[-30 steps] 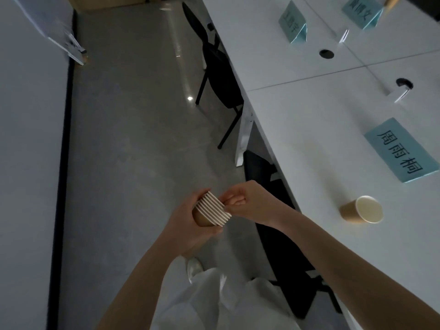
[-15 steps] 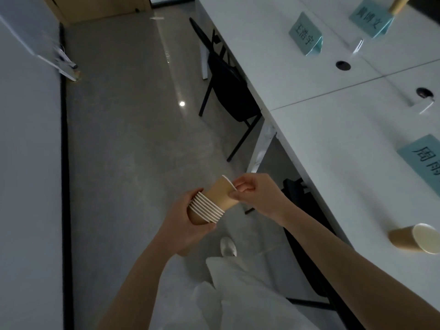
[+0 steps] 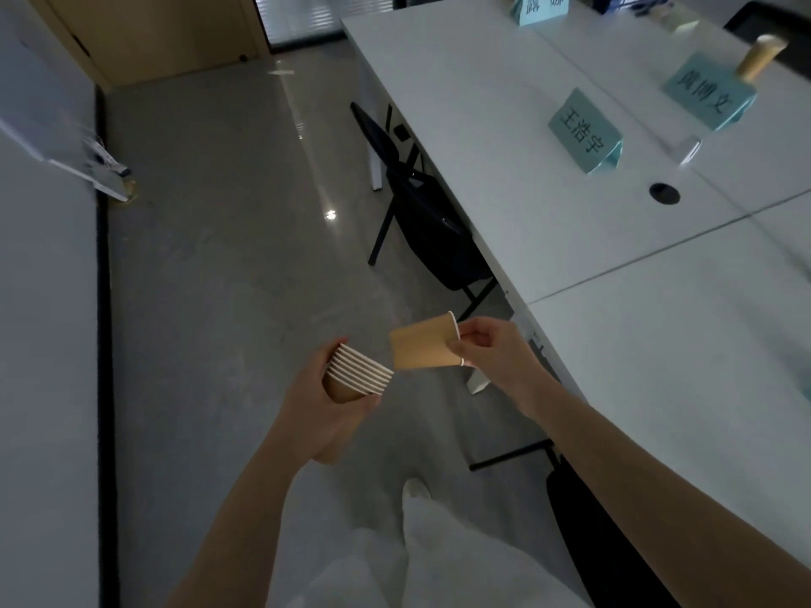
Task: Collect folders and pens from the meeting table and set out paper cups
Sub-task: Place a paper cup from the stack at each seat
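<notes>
Cup (image 3: 423,348), pinched at its rim by the right hand (image 3: 493,357), is held sideways just clear of the stack (image 3: 357,375) gripped by the left hand (image 3: 327,412), with the table (image 3: 658,344) nearer the right.

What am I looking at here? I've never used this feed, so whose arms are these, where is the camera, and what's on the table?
There is no machine: the camera sits on a person's head, looking forward and down at their bare arms. The left hand grips a stack of paper cups. The right hand pinches the rim of one single paper cup, clear of the stack. To the right runs a white meeting table carrying teal name cards. A black chair stands at its edge.
</notes>
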Demonstrator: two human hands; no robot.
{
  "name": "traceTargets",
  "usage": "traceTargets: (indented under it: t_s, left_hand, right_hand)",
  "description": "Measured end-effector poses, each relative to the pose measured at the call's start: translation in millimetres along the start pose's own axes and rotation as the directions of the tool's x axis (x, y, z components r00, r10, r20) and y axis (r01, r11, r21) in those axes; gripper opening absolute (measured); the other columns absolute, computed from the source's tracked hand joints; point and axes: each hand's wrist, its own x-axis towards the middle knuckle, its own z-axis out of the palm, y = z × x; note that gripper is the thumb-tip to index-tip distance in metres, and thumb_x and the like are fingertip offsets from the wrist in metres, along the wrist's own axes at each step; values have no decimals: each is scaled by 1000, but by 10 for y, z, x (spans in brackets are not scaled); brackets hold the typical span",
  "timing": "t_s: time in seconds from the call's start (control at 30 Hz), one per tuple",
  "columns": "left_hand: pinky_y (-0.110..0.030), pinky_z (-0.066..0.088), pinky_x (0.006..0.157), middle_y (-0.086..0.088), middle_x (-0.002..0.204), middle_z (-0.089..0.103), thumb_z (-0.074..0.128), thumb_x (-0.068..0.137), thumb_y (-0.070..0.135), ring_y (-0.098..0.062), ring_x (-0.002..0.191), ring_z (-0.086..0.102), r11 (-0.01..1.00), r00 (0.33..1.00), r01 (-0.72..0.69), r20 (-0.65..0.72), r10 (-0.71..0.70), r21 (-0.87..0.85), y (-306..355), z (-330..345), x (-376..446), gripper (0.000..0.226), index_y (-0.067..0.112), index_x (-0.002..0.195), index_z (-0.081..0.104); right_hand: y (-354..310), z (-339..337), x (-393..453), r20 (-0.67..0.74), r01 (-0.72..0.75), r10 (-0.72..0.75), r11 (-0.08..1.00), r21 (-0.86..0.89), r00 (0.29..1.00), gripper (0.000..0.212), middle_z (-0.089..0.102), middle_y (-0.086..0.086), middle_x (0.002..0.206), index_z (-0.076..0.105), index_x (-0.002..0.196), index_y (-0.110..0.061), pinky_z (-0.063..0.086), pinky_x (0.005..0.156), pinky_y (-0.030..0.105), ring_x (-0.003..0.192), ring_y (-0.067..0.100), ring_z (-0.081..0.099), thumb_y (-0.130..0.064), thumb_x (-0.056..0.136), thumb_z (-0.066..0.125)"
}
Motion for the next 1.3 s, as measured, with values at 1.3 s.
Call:
traceTargets:
  t_s: [1.3]
  left_hand:
    - [-7,46,71,15,105,60,89,64,16,15,88,58,991,959,-127,260,110,51,1634,-621,5174,79,35,128,47]
  right_hand:
    - [-997,-1401,4514,-506,-401,8,622,-673,862,24,63,14,111,60,113,-10,53,82,39,98,37,61,-10,92,49]
